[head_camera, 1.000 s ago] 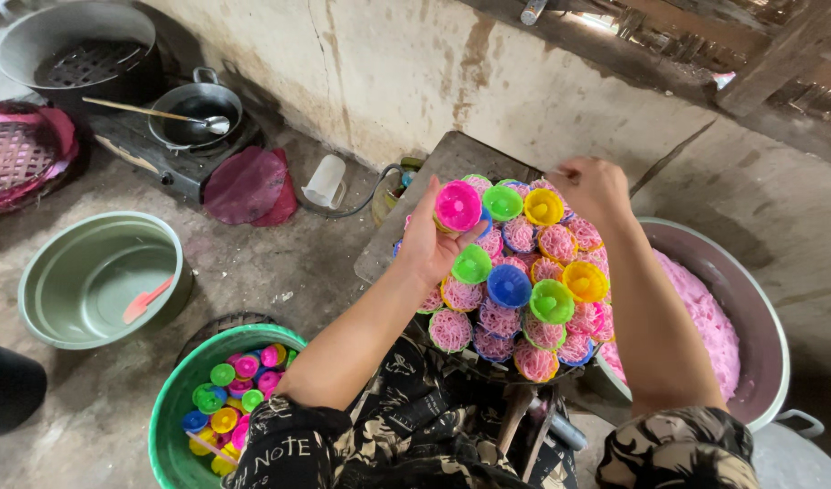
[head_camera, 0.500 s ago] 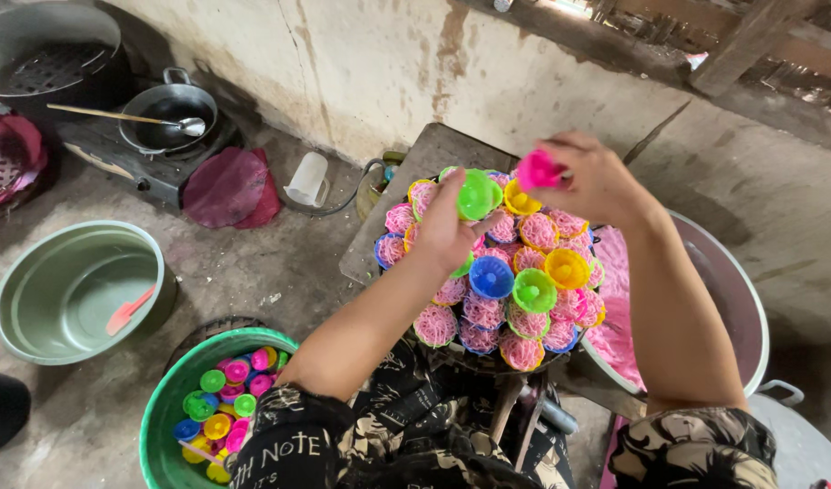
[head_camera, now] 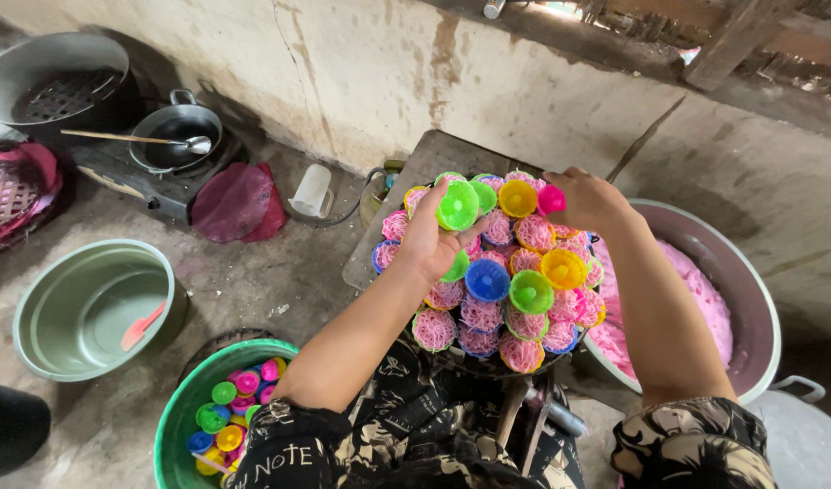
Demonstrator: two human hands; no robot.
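Now both hands grip small plastic cups: left hand (head_camera: 429, 243) a green cup (head_camera: 457, 206), right hand (head_camera: 589, 198) a pink cup (head_camera: 551, 199).

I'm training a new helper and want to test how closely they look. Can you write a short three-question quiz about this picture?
1. Which colour is the small cup in the left hand: A green, B blue, C yellow?
2. True or false: the right hand pinches a pink cup above the tray of filled cups.
3. What lies in the empty grey-green basin on the floor?

Key
1. A: it holds a green cup.
2. True.
3. A pink spatula.
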